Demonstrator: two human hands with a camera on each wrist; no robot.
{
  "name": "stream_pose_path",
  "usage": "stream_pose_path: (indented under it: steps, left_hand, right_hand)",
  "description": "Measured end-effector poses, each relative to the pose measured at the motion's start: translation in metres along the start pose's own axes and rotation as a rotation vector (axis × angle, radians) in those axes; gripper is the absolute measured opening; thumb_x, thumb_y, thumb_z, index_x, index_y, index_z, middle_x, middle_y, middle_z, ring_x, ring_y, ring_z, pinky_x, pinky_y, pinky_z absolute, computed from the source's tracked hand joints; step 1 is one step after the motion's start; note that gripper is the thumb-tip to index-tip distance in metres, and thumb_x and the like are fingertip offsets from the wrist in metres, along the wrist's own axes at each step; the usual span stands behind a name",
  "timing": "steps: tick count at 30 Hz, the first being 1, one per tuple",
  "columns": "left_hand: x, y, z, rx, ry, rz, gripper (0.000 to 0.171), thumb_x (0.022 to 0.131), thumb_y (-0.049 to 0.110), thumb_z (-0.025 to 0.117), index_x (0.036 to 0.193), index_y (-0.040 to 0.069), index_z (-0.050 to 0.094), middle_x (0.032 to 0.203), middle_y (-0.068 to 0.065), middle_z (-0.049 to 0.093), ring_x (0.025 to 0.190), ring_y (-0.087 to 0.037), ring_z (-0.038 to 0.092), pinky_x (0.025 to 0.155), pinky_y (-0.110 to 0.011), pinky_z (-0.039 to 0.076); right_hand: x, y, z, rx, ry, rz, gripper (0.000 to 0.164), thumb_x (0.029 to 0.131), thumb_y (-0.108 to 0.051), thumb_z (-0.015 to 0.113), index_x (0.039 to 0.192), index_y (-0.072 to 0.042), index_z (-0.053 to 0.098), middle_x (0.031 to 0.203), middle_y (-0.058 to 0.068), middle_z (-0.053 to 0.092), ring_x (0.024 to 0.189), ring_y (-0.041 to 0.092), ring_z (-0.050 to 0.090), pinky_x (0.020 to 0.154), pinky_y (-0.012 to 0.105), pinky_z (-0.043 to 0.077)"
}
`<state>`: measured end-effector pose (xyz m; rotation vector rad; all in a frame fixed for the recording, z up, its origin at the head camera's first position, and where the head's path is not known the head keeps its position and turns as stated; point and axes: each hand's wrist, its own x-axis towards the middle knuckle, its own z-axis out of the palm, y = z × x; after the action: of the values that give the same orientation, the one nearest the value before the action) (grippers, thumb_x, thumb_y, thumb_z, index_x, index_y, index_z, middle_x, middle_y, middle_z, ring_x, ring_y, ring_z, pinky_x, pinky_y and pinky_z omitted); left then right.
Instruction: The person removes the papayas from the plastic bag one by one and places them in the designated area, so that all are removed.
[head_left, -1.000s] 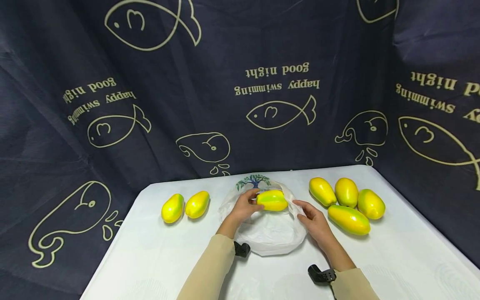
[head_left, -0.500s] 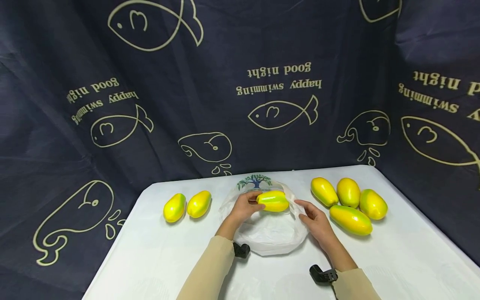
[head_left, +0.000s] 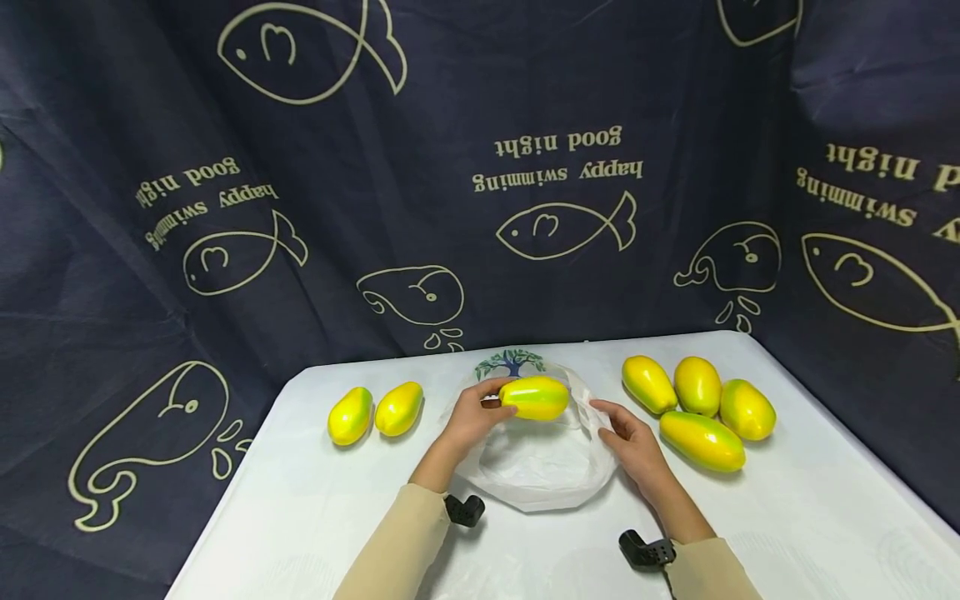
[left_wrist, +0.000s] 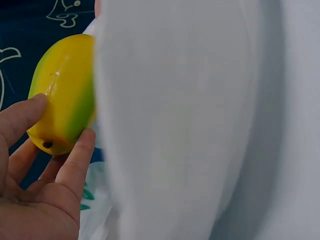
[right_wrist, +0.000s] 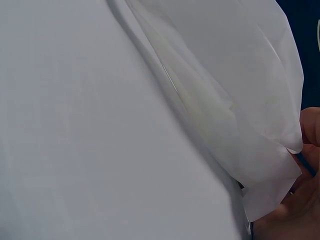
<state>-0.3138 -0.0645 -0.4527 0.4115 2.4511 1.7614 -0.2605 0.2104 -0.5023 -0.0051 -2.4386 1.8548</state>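
Note:
A yellow papaya with a green stripe lies sideways in my left hand, held at its left end over the mouth of a white plastic bag. In the left wrist view, the thumb and fingers curl round the stem end of the papaya. My right hand pinches the right edge of the bag's opening. The right wrist view shows the bag's film between its fingers, though the hand is partly cut off there. A tree print marks the far side of the bag.
Two papayas sit on the white table to the left of the bag. Several more papayas are grouped to the right. A dark curtain with fish drawings hangs behind the table.
My left hand has drawn the papaya slightly left and up from the bag's right rim. My right hand keeps its place on the bag.

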Motion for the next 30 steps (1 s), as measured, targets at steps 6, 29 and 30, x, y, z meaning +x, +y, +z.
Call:
stream_pose_path:
  steps: [6,29,30]
  left_hand:
    - [-0.011,0.005,-0.024,0.011,0.006,-0.016,0.054,0.090,0.011,0.073,0.141,0.014,0.058,0.141,-0.012,0.057,0.115,-0.027,0.065,0.091,-0.032,0.058]
    - [-0.069,-0.001,-0.089,-0.012,0.142,-0.072,0.055,0.089,0.009,0.073,0.141,0.017,0.057,0.142,-0.009,0.056,0.123,-0.026,0.062,0.092,-0.026,0.057]
    - [-0.072,-0.001,-0.092,-0.010,0.147,-0.076,0.055,0.089,0.009,0.073,0.141,0.017,0.057,0.143,-0.008,0.056,0.123,-0.026,0.062,0.092,-0.026,0.056]
  right_hand:
    - [0.000,0.000,0.001,-0.026,0.001,0.001,0.046,0.099,-0.007,0.053,0.144,-0.016,0.052,0.155,0.009,0.046,0.144,0.027,0.042,0.117,0.039,0.037]
    - [-0.003,-0.003,0.000,-0.033,0.004,-0.005,0.044,0.100,-0.008,0.054,0.143,-0.015,0.053,0.155,0.010,0.047,0.143,0.028,0.043,0.117,0.036,0.038]
    - [-0.003,-0.004,-0.001,-0.032,0.000,-0.005,0.045,0.100,-0.008,0.054,0.144,-0.015,0.053,0.155,0.010,0.046,0.145,0.028,0.041,0.119,0.042,0.035]
